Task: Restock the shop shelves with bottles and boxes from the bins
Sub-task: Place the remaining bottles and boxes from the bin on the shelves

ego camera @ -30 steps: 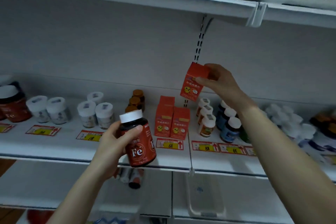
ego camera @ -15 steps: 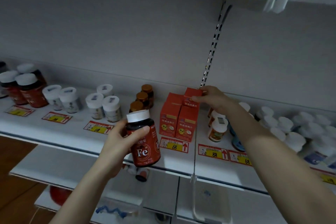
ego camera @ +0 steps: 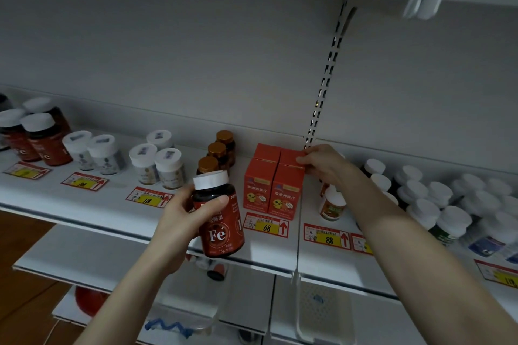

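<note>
The red bottle (ego camera: 221, 221), white-capped and marked "Fe", sat upright in the left hand (ego camera: 179, 223), fingers wrapped round its neck and shoulder, thumb on the near side. It was held in the air in front of the shelf (ego camera: 84, 204) edge, not resting on it.

The right hand (ego camera: 326, 169) was farther back over the shelf, gripping the rear orange box (ego camera: 290, 155) at its top right corner, fingertips curled over the top edge. That box stood on the shelf at the back of a group of four, touching its neighbours; the two front orange boxes (ego camera: 270, 194) stood just left of and nearer than the hand.

Just beyond the left hand stood a row of three amber bottles (ego camera: 217, 152) with gold caps, and to its left a cluster of white-lidded jars (ego camera: 157, 162). Farther left were more "Fe" bottles (ego camera: 42, 140). Under the right wrist stood a small white-capped bottle (ego camera: 332, 204), and to the right of that arm a crowd of white-capped bottles (ego camera: 420, 199). Red-and-yellow price tags (ego camera: 266, 225) lay along the shelf front. A slotted upright (ego camera: 325, 84) rose behind the right hand.
</note>
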Demonstrator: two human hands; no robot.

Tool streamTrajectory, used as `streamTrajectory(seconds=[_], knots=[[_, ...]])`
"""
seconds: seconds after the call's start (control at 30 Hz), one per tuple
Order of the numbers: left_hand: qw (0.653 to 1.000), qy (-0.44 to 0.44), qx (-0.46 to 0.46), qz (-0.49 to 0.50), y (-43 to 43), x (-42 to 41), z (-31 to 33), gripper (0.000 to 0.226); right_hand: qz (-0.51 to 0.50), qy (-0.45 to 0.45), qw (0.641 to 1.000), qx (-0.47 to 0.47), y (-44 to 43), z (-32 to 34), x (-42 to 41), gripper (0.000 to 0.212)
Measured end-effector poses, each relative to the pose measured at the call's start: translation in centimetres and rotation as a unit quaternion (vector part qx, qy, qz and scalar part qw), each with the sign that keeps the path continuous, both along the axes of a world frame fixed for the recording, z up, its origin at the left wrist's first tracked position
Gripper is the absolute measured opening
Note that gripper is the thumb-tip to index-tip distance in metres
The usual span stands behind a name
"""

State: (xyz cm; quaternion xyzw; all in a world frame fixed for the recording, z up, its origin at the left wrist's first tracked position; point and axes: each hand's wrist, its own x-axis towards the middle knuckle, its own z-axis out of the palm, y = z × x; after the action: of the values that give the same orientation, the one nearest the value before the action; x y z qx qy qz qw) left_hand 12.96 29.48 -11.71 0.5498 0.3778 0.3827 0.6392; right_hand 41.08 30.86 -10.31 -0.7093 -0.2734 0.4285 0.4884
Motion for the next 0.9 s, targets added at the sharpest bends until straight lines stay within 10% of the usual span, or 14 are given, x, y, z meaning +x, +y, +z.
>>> streamTrajectory(seconds=[0.27, 0.9], knots=[[1.0, 0.009, 0.005, 0.001, 0.3, -0.1, 0.0, 0.069, -0.037, 0.013, 0.999, 0.002, 0.1, -0.1, -0.5, 0.012], [1.0, 0.01, 0.005, -0.002, -0.4, -0.8, -0.4, 0.053, -0.084, 0.006, 0.996, 0.024, -0.3, -0.4, -1.5, 0.042]])
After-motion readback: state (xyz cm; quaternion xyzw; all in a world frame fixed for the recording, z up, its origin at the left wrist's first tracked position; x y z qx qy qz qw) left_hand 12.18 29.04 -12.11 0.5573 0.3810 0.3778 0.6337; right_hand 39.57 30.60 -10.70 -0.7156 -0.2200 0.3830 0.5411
